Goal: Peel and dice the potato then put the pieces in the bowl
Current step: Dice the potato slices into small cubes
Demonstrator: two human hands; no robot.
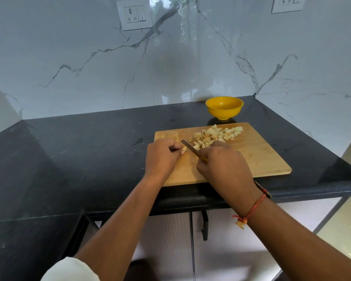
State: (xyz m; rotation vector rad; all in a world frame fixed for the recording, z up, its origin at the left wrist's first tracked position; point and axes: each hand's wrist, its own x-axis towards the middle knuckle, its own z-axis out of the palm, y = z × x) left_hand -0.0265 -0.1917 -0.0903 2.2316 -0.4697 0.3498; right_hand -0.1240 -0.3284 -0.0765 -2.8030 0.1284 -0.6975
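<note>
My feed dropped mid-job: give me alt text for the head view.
On a board, the left hand pinches a small potato piece while the right hand grips a knife beside it. The diced pieces lie piled farther back; a yellow bowl stands behind the board on the counter.

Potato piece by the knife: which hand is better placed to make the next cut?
Right, probably. The right hand grips the knife, blade beside the potato piece, which the left hand pinches on the cutting board.
</note>
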